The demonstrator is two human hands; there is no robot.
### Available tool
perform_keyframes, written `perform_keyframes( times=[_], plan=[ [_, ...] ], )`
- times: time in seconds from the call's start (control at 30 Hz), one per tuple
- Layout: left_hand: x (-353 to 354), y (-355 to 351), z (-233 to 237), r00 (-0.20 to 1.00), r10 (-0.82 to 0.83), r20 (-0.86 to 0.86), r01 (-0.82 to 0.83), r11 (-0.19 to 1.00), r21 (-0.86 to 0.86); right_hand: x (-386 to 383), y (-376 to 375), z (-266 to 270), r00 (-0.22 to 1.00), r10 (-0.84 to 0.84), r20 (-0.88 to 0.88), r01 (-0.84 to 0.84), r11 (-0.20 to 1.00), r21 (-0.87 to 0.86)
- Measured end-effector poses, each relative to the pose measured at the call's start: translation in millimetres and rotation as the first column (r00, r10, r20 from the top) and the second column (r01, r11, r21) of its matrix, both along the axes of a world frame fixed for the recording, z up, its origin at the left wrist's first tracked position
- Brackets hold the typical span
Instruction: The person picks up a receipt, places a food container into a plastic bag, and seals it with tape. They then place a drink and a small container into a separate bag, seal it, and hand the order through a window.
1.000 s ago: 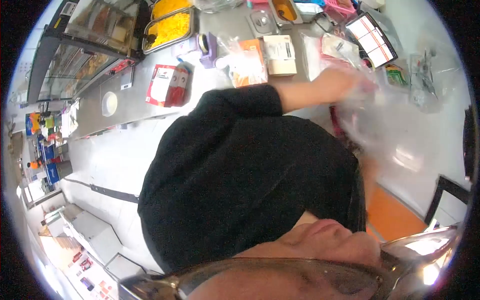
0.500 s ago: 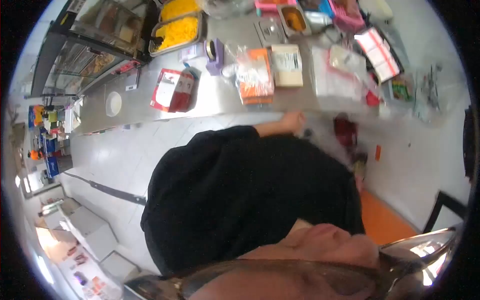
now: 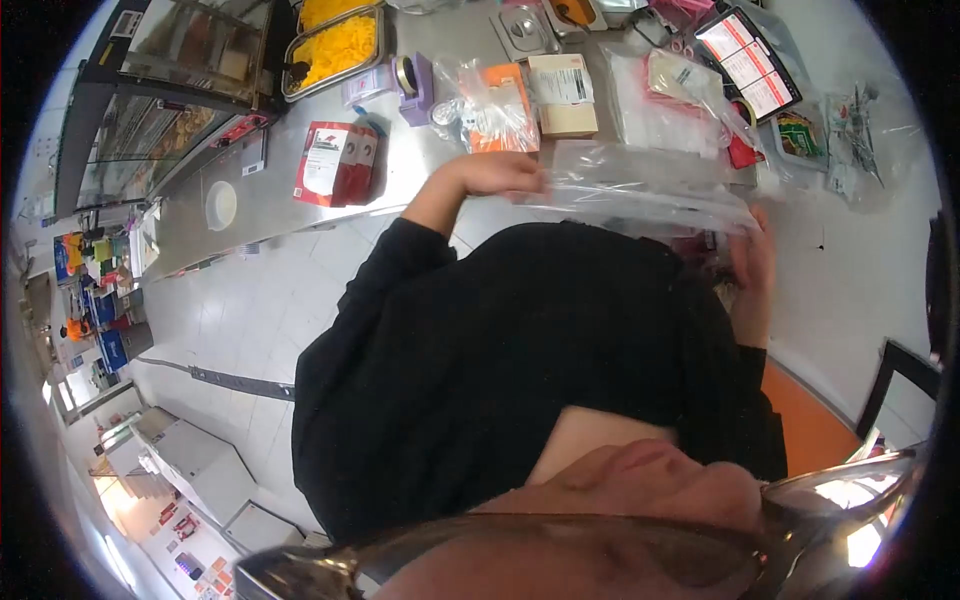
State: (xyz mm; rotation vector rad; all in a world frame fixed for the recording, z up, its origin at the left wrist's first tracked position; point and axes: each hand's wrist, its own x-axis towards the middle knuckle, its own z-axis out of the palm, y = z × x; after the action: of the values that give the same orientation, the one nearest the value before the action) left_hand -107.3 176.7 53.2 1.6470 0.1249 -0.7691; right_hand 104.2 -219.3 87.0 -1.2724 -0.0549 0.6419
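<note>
A clear plastic bag (image 3: 640, 197) stretches between my hands at the counter's front edge. At its left end my left hand (image 3: 505, 175) has its fingers closed on the film. My right hand (image 3: 755, 250) grips the other end, lower and to the right. Just beyond my left hand lie an orange pack (image 3: 515, 90) in clear wrapping and a cardboard box (image 3: 565, 95). A stack of flat plastic bags (image 3: 645, 110) rests behind the held bag.
A red and white box (image 3: 335, 165), a purple tape dispenser (image 3: 415, 90) and a white round container (image 3: 222, 205) stand on the steel counter (image 3: 265, 195). Trays of yellow food (image 3: 340, 50) sit behind, beside a glass display case (image 3: 190, 90). A printed sheet (image 3: 748, 62) lies back right.
Both hands have come up to the counter edge, the left from in front of my body. The clear bag now spans between them. The view has shifted slightly.
</note>
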Motion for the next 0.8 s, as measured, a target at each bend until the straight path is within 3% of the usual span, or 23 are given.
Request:
perform_keyframes(
  times=[0.07, 0.1, 0.13, 0.17, 0.2, 0.23, 0.27, 0.3, 0.33, 0.37, 0.4, 0.43, 0.47, 0.5, 0.53, 0.57, 0.63, 0.73, 0.8],
  plan=[
    [-19, 6, 11, 0.981, 0.148, 0.129, -0.153, 0.988, 0.029, 4, 10, -20, 0.941, 0.143, -0.306, -0.058, 0.961, 0.272],
    [-28, 8, 14, 0.955, 0.223, 0.195, -0.234, 0.972, 0.033, -2, 17, -15, 0.921, 0.268, -0.284, -0.204, 0.95, 0.235],
    [-33, 22, -6, 0.846, 0.428, 0.317, -0.345, 0.894, -0.286, -8, 23, -11, 0.883, 0.394, -0.255, -0.351, 0.915, 0.196],
    [-41, 25, 2, 0.686, 0.717, 0.123, -0.505, 0.591, -0.629, -29, 46, 15, 0.816, 0.569, -0.107, -0.576, 0.815, -0.066],
    [-51, 25, 15, 0.491, 0.854, -0.171, -0.551, 0.153, -0.82, -26, 58, 6, 0.596, 0.803, -0.031, -0.763, 0.553, -0.335],
    [-63, 20, 23, 0.477, 0.857, -0.197, -0.55, 0.116, -0.827, -24, 70, -4, 0.273, 0.962, 0.02, -0.786, 0.235, -0.572],
    [-77, 13, 31, 0.461, 0.858, -0.225, -0.549, 0.077, -0.832, 1, 60, -49, 0.361, 0.917, 0.172, -0.878, 0.396, -0.269],
    [-89, 14, 36, 0.446, 0.858, -0.254, -0.55, 0.038, -0.834, 32, 37, -100, 0.483, 0.83, 0.278, -0.873, 0.482, 0.079],
    [-101, 24, 49, 0.634, 0.77, -0.073, -0.566, 0.398, -0.722, 25, 56, -56, 0.631, 0.767, 0.114, -0.764, 0.59, 0.259],
    [-107, 18, 59, 0.784, 0.591, 0.188, -0.55, 0.803, -0.229, 18, 75, -10, 0.737, 0.673, -0.054, -0.597, 0.687, 0.415],
    [-109, 2, 90, 0.923, 0.282, 0.261, -0.367, 0.849, 0.381, 22, 84, -17, 0.736, 0.665, -0.129, -0.58, 0.717, 0.387],
    [-116, 2, 88, 0.862, 0.35, 0.368, -0.49, 0.76, 0.427, 29, 96, -30, 0.731, 0.651, -0.205, -0.563, 0.745, 0.357],
    [-127, 7, 82, 0.784, 0.401, 0.474, -0.607, 0.652, 0.453, 32, 130, -43, 0.72, 0.687, -0.096, -0.687, 0.725, 0.037],
    [-134, 7, 81, 0.691, 0.433, 0.579, -0.715, 0.528, 0.459, 38, 173, -61, 0.671, 0.741, 0.001, -0.708, 0.641, -0.297],
    [-131, 4, 106, 0.645, 0.512, 0.567, -0.764, 0.44, 0.471, 52, 212, -119, 0.676, 0.71, 0.197, -0.491, 0.634, -0.598],
    [-131, 2, 115, 0.622, 0.542, 0.565, -0.783, 0.424, 0.456, 57, 240, -166, 0.611, 0.693, 0.383, -0.178, 0.591, -0.787],
    [-129, -3, 129, 0.606, 0.559, 0.565, -0.795, 0.416, 0.442, 23, 293, -139, 0.588, 0.653, 0.477, 0.021, 0.577, -0.816],
    [-127, -19, 144, 0.589, 0.57, 0.572, -0.808, 0.418, 0.415, -2, 348, -113, 0.735, 0.629, 0.255, -0.003, 0.378, -0.926],
    [-121, -26, 145, 0.537, 0.575, 0.618, -0.843, 0.393, 0.367, -1, 355, -119, 0.667, 0.697, 0.263, -0.015, 0.365, -0.931]
  ],
)
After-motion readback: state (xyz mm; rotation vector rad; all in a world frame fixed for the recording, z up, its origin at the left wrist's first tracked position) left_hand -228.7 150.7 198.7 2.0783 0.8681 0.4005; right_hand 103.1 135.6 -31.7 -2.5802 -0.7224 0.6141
